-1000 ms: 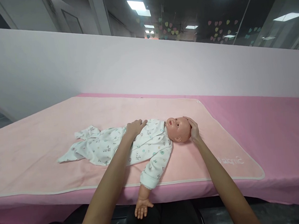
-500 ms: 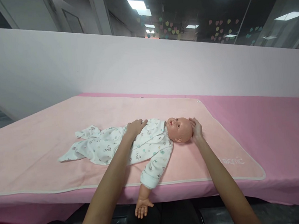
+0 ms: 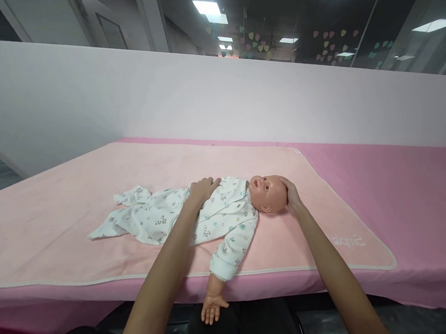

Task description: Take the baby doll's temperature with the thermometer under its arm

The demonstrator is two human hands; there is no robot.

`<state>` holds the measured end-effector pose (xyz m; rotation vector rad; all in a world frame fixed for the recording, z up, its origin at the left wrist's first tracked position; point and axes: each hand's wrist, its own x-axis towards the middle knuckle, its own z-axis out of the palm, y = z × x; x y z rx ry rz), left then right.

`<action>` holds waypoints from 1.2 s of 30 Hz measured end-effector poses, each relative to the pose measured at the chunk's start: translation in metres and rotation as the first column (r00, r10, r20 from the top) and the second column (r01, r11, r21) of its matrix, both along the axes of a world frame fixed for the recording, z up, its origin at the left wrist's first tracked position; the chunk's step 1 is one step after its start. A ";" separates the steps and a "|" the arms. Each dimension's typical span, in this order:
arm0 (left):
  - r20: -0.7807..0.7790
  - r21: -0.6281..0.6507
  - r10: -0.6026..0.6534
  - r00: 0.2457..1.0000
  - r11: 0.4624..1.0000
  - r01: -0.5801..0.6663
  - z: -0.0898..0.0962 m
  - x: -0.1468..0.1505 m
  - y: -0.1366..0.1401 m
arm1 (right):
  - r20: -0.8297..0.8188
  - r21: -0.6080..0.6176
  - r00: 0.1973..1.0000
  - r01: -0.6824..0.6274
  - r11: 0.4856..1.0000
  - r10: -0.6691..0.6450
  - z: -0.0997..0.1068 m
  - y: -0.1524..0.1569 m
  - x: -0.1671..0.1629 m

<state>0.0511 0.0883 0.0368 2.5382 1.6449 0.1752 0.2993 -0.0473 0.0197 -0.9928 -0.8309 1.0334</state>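
Observation:
A baby doll (image 3: 226, 215) lies on its back across a peach mat (image 3: 72, 198), its head to the right and its legs to the left. It wears a white printed sleepsuit (image 3: 146, 218). My left hand (image 3: 204, 190) rests flat on the doll's belly, fingers stretched out. Against the crown of the doll's head (image 3: 273, 194) lies my right hand (image 3: 291, 191), its fingers extended and curved lightly over the top. One doll arm (image 3: 215, 300) hangs over the table's front edge, palm up. The far arm is out of sight.
Under the mat is a table with a pink cover (image 3: 401, 200). A white partition (image 3: 203, 97) rises behind it, with dark glass (image 3: 296, 19) bearing heart stickers above. My dark-clothed legs (image 3: 257, 322) are below the front edge.
My right hand's fingers have settled closer around the crown of the doll's head. My left hand and the doll stay in place; the view has shifted very slightly.

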 end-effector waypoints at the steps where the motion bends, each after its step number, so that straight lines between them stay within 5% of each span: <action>1: 0.003 -0.003 0.003 1.000 1.000 -0.003 0.000 0.000 0.000 | -0.013 0.011 1.000 -0.011 1.000 0.011 0.000 0.000 0.002; 7: 0.009 0.000 0.003 1.000 1.000 -0.003 0.002 0.000 -0.002 | -0.153 -0.067 0.976 0.146 0.987 -0.155 -0.001 0.006 0.016; 14: 0.000 -0.005 0.009 1.000 1.000 -0.009 0.003 0.001 -0.003 | -0.090 -0.216 0.994 -0.085 0.973 0.067 -0.004 0.002 0.009; 17: 0.001 -0.007 0.003 1.000 1.000 -0.003 0.003 0.001 -0.003 | 0.199 -0.036 0.954 0.235 0.971 -0.223 -0.009 0.004 0.010; 20: 0.018 -0.009 0.022 1.000 1.000 -0.022 0.003 0.001 -0.004 | 0.341 0.214 0.785 0.471 0.856 -0.517 -0.011 0.007 0.016; 26: 0.012 -0.002 0.007 1.000 1.000 -0.007 0.003 0.001 -0.004 | 0.475 0.413 0.676 0.394 0.821 -0.563 -0.009 -0.004 -0.001; 31: 0.011 -0.004 0.004 1.000 1.000 -0.004 0.003 0.001 -0.003 | 0.712 0.591 0.370 0.142 0.794 -0.596 -0.012 -0.005 -0.013; 33: 0.013 -0.007 0.004 1.000 1.000 -0.004 0.003 0.001 -0.003 | 0.708 0.552 0.395 0.208 0.808 -0.585 -0.013 -0.003 -0.010; 36: 0.013 -0.008 0.006 1.000 1.000 -0.006 0.004 0.001 -0.004 | 0.666 0.430 0.540 0.287 0.856 -0.515 -0.014 0.000 -0.004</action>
